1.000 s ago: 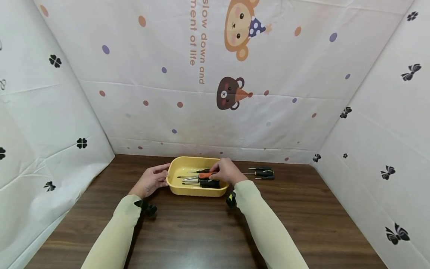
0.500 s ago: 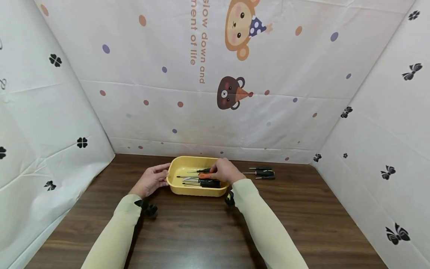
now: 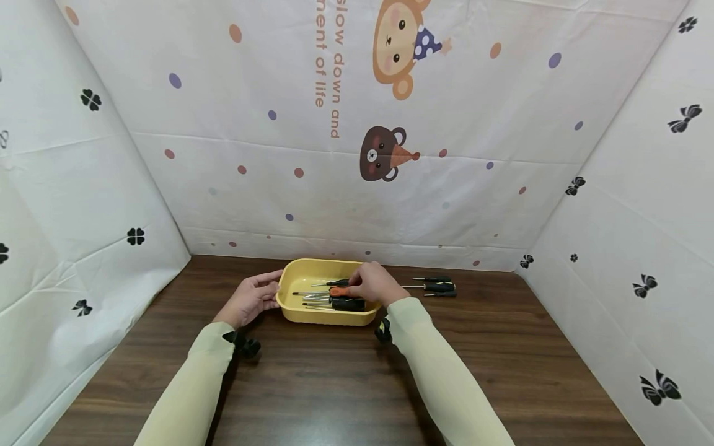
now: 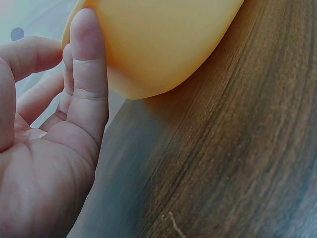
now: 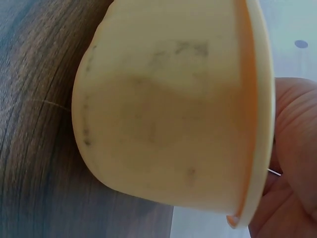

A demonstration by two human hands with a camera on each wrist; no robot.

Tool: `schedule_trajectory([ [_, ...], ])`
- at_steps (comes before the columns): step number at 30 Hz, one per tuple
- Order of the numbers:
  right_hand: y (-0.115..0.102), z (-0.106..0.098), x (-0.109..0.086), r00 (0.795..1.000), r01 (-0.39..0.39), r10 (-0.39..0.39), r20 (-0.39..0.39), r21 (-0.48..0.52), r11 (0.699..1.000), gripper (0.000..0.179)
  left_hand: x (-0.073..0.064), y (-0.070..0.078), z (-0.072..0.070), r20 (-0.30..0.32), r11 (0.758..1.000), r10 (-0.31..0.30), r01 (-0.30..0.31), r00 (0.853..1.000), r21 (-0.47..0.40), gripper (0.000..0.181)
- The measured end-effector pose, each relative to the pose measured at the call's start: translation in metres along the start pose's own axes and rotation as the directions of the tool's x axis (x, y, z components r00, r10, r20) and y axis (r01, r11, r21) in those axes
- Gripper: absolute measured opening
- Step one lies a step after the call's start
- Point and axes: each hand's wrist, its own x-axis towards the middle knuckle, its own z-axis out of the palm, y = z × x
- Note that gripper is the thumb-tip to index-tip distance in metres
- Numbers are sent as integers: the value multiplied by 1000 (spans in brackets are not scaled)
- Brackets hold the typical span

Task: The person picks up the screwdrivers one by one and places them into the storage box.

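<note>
A yellow plastic tray stands on the table near the back wall, with several screwdrivers lying in it. My left hand grips the tray's left end; in the left wrist view its fingers lie along the outer wall and reach the rim. Reaching over the right end, my right hand pinches the orange handle of a screwdriver inside. Black-handled screwdrivers lie beside it. In the right wrist view the tray's end wall hides most of my right hand.
Right of the tray, a few black-handled screwdrivers lie on the dark wooden table. A white printed cloth rises behind the table, with more cloth on both sides.
My right hand has shifted very slightly at the orange handle. My left hand and the tray stay in place.
</note>
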Motion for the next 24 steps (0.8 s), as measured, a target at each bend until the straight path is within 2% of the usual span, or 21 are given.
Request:
schedule_trajectory([
  [5, 3, -2, -2, 999, 12, -11, -37, 45, 999, 11, 0, 0, 1, -9, 1000, -14, 14, 1000, -2, 58],
  [14, 11, -10, -9, 993, 22, -3, -115, 160, 987, 24, 0, 1, 0, -9, 1000, -9, 9, 1000, -4, 59],
  [18, 21, -10, -12, 990, 39, -4, -139, 248, 968, 27, 0, 1, 0, -13, 1000, -11, 11, 1000, -4, 58],
  [24, 38, -12, -21, 982, 32, 47, -185, 404, 914, 31, 1, -1, 0, -5, 1000, -5, 5, 1000, -8, 59],
])
